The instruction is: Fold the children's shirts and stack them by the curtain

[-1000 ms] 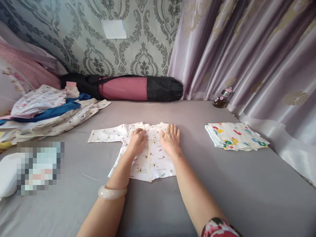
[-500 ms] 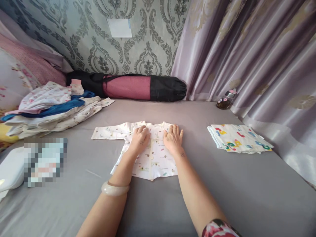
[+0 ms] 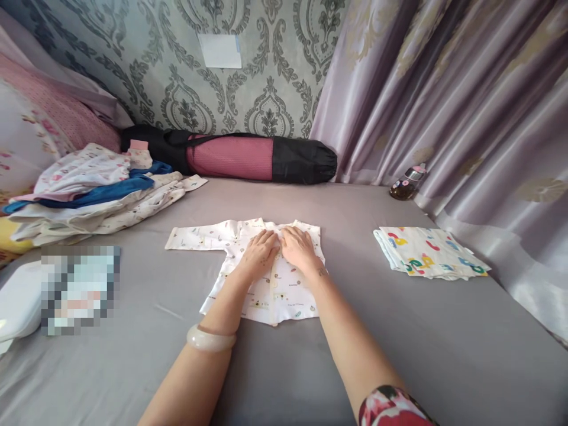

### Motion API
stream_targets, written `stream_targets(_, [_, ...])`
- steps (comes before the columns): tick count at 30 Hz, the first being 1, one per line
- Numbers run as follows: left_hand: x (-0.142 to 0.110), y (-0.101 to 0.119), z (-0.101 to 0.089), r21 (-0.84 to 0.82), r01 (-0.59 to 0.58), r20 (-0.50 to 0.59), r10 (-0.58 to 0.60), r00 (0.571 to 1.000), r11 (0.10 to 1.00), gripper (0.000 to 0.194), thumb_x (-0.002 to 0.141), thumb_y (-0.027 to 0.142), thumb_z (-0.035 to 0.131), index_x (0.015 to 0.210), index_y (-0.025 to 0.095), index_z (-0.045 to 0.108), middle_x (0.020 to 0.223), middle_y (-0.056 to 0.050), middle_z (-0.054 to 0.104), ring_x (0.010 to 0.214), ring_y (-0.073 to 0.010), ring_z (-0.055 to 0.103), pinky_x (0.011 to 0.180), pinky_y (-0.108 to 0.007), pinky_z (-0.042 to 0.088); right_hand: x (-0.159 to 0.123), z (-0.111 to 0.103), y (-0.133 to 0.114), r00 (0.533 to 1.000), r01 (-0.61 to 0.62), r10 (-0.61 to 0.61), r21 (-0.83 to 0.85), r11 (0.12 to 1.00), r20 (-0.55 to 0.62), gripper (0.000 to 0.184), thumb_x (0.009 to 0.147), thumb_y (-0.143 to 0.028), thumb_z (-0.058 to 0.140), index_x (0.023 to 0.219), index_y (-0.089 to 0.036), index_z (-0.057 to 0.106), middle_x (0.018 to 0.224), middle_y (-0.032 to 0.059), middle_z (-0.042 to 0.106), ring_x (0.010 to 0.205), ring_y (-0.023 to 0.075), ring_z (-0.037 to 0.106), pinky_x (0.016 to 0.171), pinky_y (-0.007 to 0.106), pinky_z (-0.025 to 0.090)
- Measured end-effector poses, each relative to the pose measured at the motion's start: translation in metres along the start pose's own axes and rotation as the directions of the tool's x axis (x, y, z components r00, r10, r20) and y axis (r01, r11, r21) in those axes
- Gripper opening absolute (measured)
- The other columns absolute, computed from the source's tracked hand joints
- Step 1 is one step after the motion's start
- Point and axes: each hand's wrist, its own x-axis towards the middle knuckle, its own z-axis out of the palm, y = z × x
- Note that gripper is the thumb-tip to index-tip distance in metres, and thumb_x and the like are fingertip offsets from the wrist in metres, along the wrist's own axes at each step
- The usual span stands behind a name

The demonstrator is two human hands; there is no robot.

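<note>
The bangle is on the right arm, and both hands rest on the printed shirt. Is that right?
No: the head view shows the bangle on the left arm. The left hand and right hand do rest on the printed shirt.

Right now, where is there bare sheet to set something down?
The sheet is bare between the shirt and the folded cloth, and between the shirt and the mat. Crowded: the left, with clothes pile, white object and pixelated item, and the shirt, under left hand and right hand.
</note>
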Motion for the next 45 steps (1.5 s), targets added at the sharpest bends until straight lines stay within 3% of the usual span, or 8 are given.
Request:
stream_targets(4, [-0.003,0.010,-0.005,-0.006,0.081,0.017,-0.080,0.997,0.997,0.047,0.100,0.037,0.033,0.142,0.024,0.046,0.155,-0.009,0.041,0.148,-0.0311,0.025,0.118,-0.058,0.019,0.029,-0.018,-0.002,0.999,0.020,-0.016,-0.083,0.996,0.047,0.034,0.100,-0.024,0.037,0.117,-0.019,0.067,0.124,0.0105,0.066,0.119,0.0251,0.055,0.103,0.037,0.036])
stream_targets(12, [-0.003,0.014,-0.008,0.021,0.140,0.058,-0.141,0.988,0.990,0.053,0.100,0.044,0.033,0.147,0.023,0.041,0.159,-0.010,0.032,0.149,-0.0367,0.018,0.116,-0.065,0.012,0.072,-0.023,-0.004,0.973,0.058,-0.049,-0.035,0.998,0.224,0.030,0.096,-0.025,0.046,0.119,-0.025,0.067,0.125,0.0053,0.065,0.117,0.0209,0.056,0.093,0.030,0.041])
stream_targets(18, [-0.003,0.018,-0.014,0.017,0.154,0.099,-0.155,0.983,0.988,0.056,0.099,0.039,0.034,0.152,0.021,0.034,0.162,-0.010,0.026,0.149,-0.0383,0.016,0.117,-0.066,0.011,0.086,-0.020,0.001,0.956,0.078,-0.071,-0.012,0.997,0.284,0.019,0.089,-0.026,0.057,0.104,-0.024,0.069,0.121,0.0042,0.065,0.109,0.0190,0.057,0.088,0.027,0.042])
stream_targets(27, [-0.002,0.021,-0.014,0.022,0.165,0.085,-0.167,0.982,0.986,0.053,0.099,0.040,0.035,0.148,0.022,0.039,0.161,-0.010,0.028,0.149,-0.0386,0.018,0.116,-0.068,0.011,0.070,0.010,0.005,0.982,0.181,-0.186,-0.116,0.977,-0.040,0.019,0.099,-0.021,0.043,0.105,-0.021,0.061,0.113,0.0078,0.064,0.109,0.0216,0.051,0.091,0.032,0.033])
stream_targets(31, [-0.002,0.019,-0.012,0.019,0.162,0.077,-0.163,0.984,0.987,0.052,0.099,0.040,0.035,0.148,0.024,0.040,0.160,-0.010,0.031,0.149,-0.0381,0.019,0.115,-0.068,0.011,0.064,0.021,0.002,0.986,0.100,-0.118,-0.142,0.985,-0.120,0.024,0.101,-0.025,0.041,0.107,-0.021,0.063,0.116,0.0094,0.060,0.111,0.0233,0.047,0.094,0.033,0.031])
stream_targets(37, [-0.004,0.021,-0.014,0.024,0.159,0.067,-0.161,0.985,0.987,0.054,0.099,0.041,0.034,0.150,0.023,0.038,0.159,-0.011,0.032,0.149,-0.0383,0.019,0.116,-0.067,0.011,0.048,0.009,0.009,0.967,-0.047,0.029,-0.067,0.997,-0.252,0.036,0.103,-0.024,0.031,0.111,-0.021,0.065,0.117,0.0098,0.061,0.109,0.0238,0.050,0.091,0.033,0.033])
stream_targets(40, [-0.004,0.020,-0.013,0.002,0.143,0.044,-0.143,0.989,0.990,0.052,0.100,0.042,0.032,0.148,0.025,0.042,0.158,-0.011,0.035,0.148,-0.0388,0.021,0.115,-0.069,0.013,0.032,0.004,0.014,0.967,-0.090,0.071,-0.067,0.994,-0.246,0.039,0.102,-0.020,0.028,0.116,-0.018,0.064,0.119,0.0116,0.063,0.110,0.0241,0.053,0.093,0.033,0.034])
stream_targets(45, [-0.003,0.014,-0.006,0.010,0.136,-0.019,-0.136,0.990,0.991,0.046,0.100,0.038,0.033,0.143,0.028,0.047,0.157,-0.008,0.038,0.148,-0.0344,0.024,0.116,-0.065,0.014,0.009,0.014,0.011,0.993,0.062,-0.070,-0.085,0.995,-0.095,0.046,0.103,-0.028,0.026,0.137,-0.014,0.053,0.143,0.0126,0.053,0.133,0.0233,0.043,0.111,0.035,0.026])
